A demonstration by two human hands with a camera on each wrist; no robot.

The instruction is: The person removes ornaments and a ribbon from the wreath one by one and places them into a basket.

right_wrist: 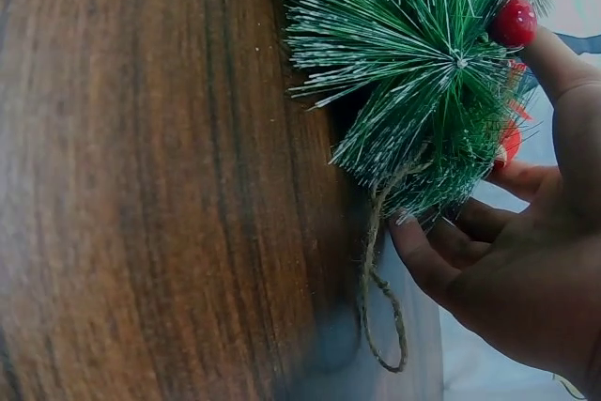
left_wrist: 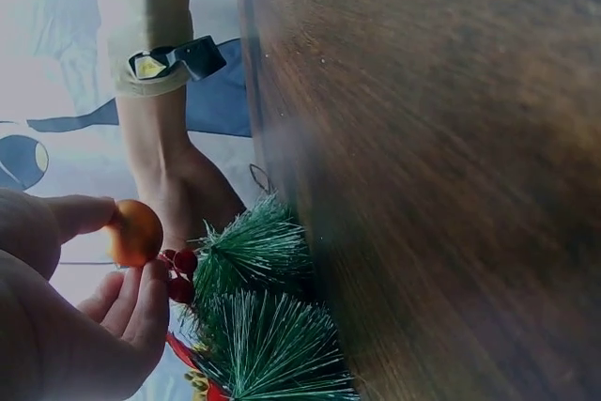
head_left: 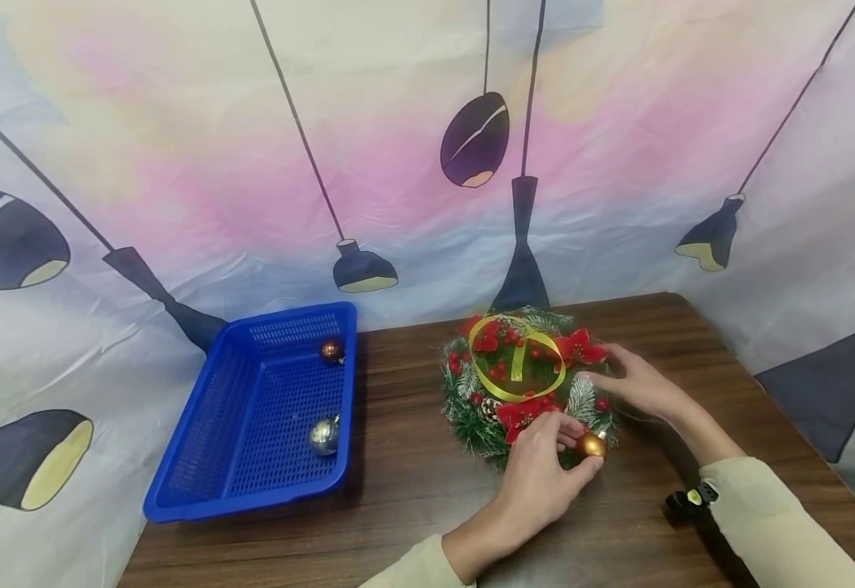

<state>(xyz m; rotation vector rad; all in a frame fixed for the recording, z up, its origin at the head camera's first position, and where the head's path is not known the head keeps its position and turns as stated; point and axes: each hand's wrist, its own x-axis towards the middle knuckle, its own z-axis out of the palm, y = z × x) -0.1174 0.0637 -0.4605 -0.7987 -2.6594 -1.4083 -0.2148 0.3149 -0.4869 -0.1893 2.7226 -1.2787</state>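
In the head view a Christmas wreath point(head_left: 480, 429) of frosted green sprigs, red flowers and berries lies on the table. Between thumb and fingers, my left hand point(head_left: 541, 474) pinches a shiny gold bauble point(head_left: 591, 445) over the wreath's near right side. My right hand point(head_left: 643, 385) holds the wreath's right edge. Up close in the right wrist view, its thumb lies by a red berry point(right_wrist: 514, 21) while the fingers reach round the outer greenery point(right_wrist: 413, 72). From that edge hangs a twine loop point(right_wrist: 371, 288). A yellow ribbon point(head_left: 478, 376) lies in a ring on top of the wreath.
A blue plastic basket point(head_left: 251, 510) stands on the left of the wooden table point(head_left: 405, 490). Inside it are a copper bauble point(head_left: 331, 351) and a silver bauble point(head_left: 323, 437). Behind the table hangs a cloth point(head_left: 199, 163) printed with lamps.
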